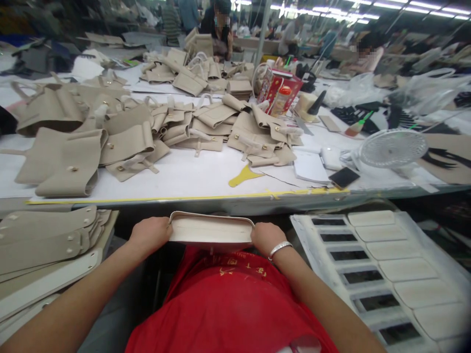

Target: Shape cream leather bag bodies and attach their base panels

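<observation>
A beige leather bag piece (212, 228), folded into a shallow open shape with a raised rim, is stretched between my two hands above my lap. My left hand (151, 234) is closed around its left end. The right end is gripped by my right hand (268, 237), which has a silver bracelet at the wrist. Both sets of fingers are partly hidden behind the piece. A red apron (228, 304) lies beneath it.
Beige bag parts (125, 132) heap on the white table (191, 174). Flat strips (44, 245) stack at my left. Pale panels (401, 260) lie on a board at my right. A phone (344, 178), a fan (393, 148) and a yellow scraper (245, 175) sit on the table.
</observation>
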Tool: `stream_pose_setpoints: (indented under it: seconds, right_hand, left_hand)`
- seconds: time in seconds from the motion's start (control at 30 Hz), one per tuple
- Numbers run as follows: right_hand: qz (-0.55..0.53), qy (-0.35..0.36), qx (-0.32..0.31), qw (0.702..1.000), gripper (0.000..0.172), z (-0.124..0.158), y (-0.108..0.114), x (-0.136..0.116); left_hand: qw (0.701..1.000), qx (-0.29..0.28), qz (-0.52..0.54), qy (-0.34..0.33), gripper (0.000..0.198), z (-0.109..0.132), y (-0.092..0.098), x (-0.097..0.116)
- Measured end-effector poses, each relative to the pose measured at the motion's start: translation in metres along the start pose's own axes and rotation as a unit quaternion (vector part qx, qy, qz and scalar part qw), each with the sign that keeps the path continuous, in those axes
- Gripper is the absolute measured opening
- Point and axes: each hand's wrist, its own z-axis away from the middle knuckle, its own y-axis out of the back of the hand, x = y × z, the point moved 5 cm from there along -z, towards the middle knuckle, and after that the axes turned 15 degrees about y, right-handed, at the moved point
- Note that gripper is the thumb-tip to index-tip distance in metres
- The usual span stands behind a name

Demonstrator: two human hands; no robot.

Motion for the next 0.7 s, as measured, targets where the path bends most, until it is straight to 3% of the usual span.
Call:
stream_pose_setpoints:
  seconds: [0.13, 0.27, 0.37, 0.43, 0.5, 0.57, 0.7]
  right_hand:
    - [0.001, -0.004, 0.004, 1.0, 0.036, -0.001, -0.008, 0.009]
    - [-0.011, -0.004, 0.047, 0.999, 0.05, 0.011, -0.002, 0.007]
    - [0.0, -0.009, 0.052, 0.999, 0.041, 0.014, 0.0, 0.002]
    - [0.007, -0.013, 0.025, 1.0, 0.036, 0.013, -0.002, -0.001]
    - [0.025, 0.005, -0.006, 1.0, 0.032, 0.011, -0.006, -0.005]
    - [0.06, 0.049, -0.032, 0.996, 0.029, 0.008, -0.009, -0.009]
    - [0.032, 0.067, -0.021, 0.997, 0.039, 0.005, -0.011, -0.006]
  left_hand:
    - [1.0, -0.015, 0.003, -0.009, 0.043, -0.004, -0.005, -0.002]
    - [0.999, -0.033, 0.019, -0.023, 0.045, -0.012, -0.011, -0.006]
    - [0.996, -0.027, 0.054, -0.062, 0.045, -0.018, -0.012, -0.007]
    - [0.989, -0.057, 0.115, -0.074, 0.05, -0.02, -0.013, -0.009]
    - [0.967, -0.129, 0.214, -0.047, 0.06, -0.021, -0.018, -0.015]
    - [0.926, -0.2, 0.319, -0.006, 0.068, -0.021, -0.023, -0.022]
    - [0.874, -0.245, 0.42, 0.027, 0.075, -0.022, -0.028, -0.03]
